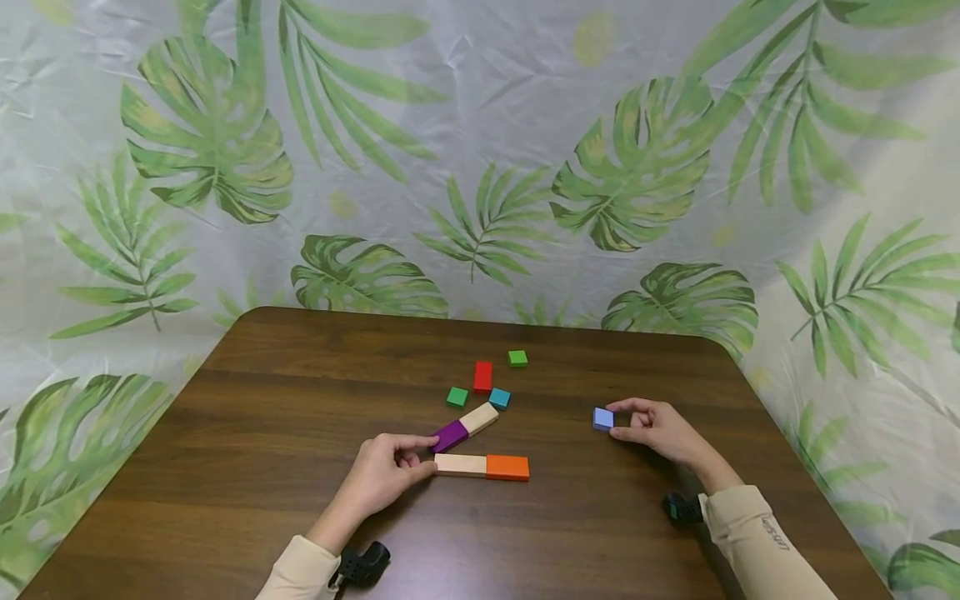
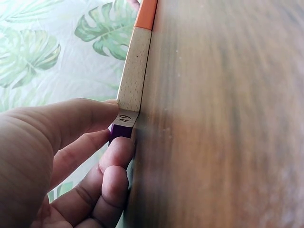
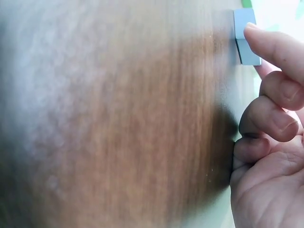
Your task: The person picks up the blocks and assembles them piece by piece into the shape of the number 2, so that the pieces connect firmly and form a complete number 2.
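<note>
My left hand has its index fingertip at the purple block and its thumb at the end of a plain wood block, pinching across their near ends. In the left wrist view, that plain block's end face carries the number 49, and the other fingers curl beside it. An orange block continues the plain one's line. Another plain wood block continues the purple one, slanting away to the right. On the right, my right hand pinches a light blue block between thumb and index finger.
Beyond the two rows lie a red block, a teal block, a dark green block and a light green block. The brown wooden table ends at a leaf-patterned curtain.
</note>
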### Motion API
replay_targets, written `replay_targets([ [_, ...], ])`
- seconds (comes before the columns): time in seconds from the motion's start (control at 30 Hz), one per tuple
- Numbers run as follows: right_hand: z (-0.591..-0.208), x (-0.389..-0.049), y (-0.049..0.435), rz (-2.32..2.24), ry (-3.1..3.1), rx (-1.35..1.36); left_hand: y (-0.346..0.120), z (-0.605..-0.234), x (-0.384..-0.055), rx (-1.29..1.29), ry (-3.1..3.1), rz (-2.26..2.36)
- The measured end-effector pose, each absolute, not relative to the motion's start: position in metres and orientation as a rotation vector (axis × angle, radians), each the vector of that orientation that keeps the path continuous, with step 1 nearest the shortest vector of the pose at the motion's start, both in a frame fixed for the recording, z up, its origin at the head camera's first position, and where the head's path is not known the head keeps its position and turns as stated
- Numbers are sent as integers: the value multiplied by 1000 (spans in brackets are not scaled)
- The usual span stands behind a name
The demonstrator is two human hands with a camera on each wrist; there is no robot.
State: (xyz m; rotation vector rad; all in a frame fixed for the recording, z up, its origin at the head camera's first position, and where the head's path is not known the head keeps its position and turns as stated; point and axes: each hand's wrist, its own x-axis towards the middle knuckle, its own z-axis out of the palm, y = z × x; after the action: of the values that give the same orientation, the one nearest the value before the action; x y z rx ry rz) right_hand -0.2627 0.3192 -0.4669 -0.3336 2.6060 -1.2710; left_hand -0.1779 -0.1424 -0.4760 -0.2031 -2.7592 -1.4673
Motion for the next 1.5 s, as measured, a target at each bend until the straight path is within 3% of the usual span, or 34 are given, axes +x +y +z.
replay_targets([
  [1.0, -470, -267, 315, -1168, 2671, -390, -142, -476, -178, -201, -2762, -1459],
  [1.5, -459, -285, 291, -1146, 2688, -470, -142, -477, -179, -195, -2761, -1450],
])
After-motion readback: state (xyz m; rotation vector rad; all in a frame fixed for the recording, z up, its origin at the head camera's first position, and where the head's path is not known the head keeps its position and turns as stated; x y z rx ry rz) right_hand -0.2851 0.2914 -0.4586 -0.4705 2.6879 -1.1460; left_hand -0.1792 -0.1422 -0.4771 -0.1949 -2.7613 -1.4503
